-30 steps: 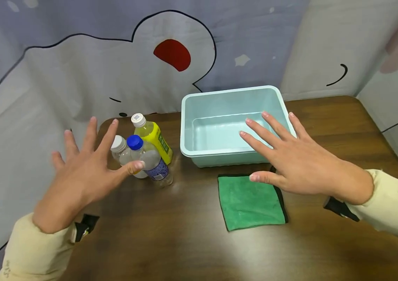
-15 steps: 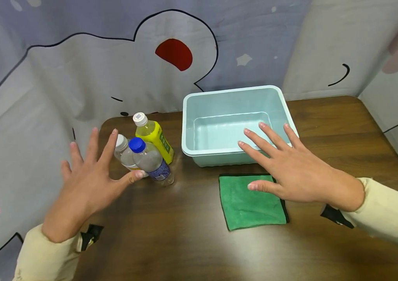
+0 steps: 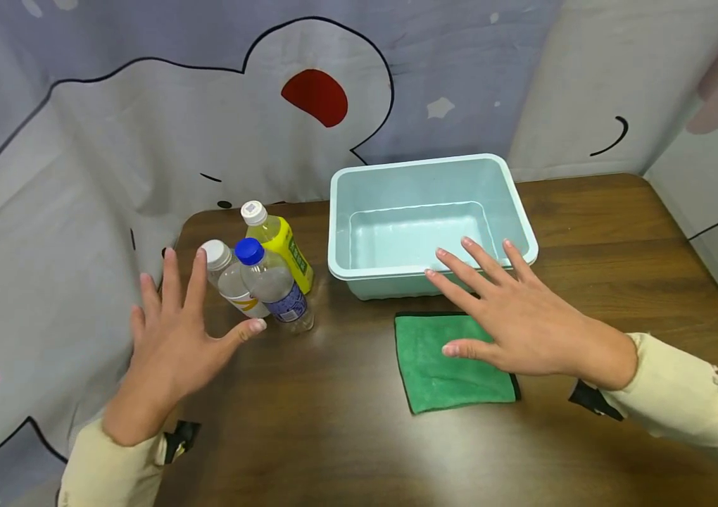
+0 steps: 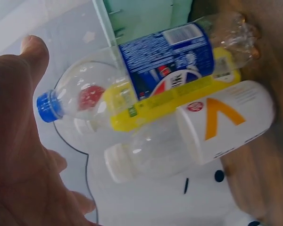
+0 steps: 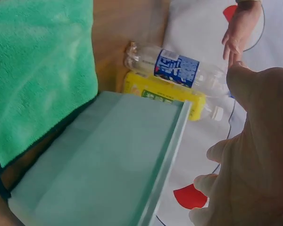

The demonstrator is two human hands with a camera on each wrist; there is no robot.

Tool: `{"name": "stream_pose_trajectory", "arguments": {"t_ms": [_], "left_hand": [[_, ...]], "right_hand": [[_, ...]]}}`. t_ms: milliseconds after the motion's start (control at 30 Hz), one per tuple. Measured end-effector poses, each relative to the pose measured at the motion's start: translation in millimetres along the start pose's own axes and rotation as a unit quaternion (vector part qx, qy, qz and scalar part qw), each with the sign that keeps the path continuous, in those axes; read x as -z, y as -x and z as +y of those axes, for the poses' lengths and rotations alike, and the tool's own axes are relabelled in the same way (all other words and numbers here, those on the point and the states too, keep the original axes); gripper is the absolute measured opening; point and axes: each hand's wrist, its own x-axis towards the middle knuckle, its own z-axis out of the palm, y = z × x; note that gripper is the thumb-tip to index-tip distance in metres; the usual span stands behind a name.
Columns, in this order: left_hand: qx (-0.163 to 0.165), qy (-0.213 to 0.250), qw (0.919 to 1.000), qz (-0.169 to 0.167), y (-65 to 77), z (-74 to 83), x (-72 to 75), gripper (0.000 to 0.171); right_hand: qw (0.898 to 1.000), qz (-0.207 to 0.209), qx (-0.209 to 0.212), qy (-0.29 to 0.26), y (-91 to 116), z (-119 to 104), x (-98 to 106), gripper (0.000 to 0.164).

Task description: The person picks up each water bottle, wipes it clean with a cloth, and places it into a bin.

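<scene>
My left hand (image 3: 175, 345) hovers with spread fingers just left of three plastic bottles and holds nothing. Nearest to its thumb stands a clear bottle with a blue cap (image 3: 275, 289) and a blue label. Beside that one is a white-capped bottle (image 4: 226, 122) with a white label and orange mark. Behind them stands a bottle with a yellow label (image 3: 284, 243) and white cap. My right hand (image 3: 517, 320), fingers spread and holding nothing, is over the near right side of a pale green plastic basin (image 3: 372, 278) and the folded green cloth (image 3: 441, 373).
The brown wooden table (image 3: 308, 436) runs back to a patterned curtain (image 3: 448, 77) that hangs behind and along the left. The basin stands at the back of the table, with the cloth lying in front of it.
Both hands have come nearer to me, the left also shifting rightward and the right slightly leftward. Fingers stay spread; the bottles, basin and cloth stay in place.
</scene>
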Motion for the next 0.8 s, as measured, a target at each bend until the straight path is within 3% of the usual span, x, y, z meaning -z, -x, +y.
{"name": "stream_pose_trajectory", "arguments": {"t_ms": [133, 367, 567, 800], "left_hand": [[0.005, 0.027, 0.9994, 0.02, 1.9, -3.0, -10.8, 0.124], [-0.012, 0.068, 0.9932, 0.093, 3.4, -6.8, -33.6, 0.127], [-0.01, 0.093, 0.9897, 0.109, 4.0, -6.0, -46.6, 0.127], [-0.001, 0.096, 0.9886, 0.115, 4.7, -4.9, -55.7, 0.125]], "right_hand": [[1.0, -0.005, -0.002, -0.016, 1, 0, -10, 0.092], [1.0, 0.0, -0.007, -0.019, 3, 0, -26, 0.094], [0.999, 0.032, 0.01, 0.008, 5, -4, -34, 0.096], [0.999, 0.024, 0.017, 0.023, 9, -7, -41, 0.097]]}}
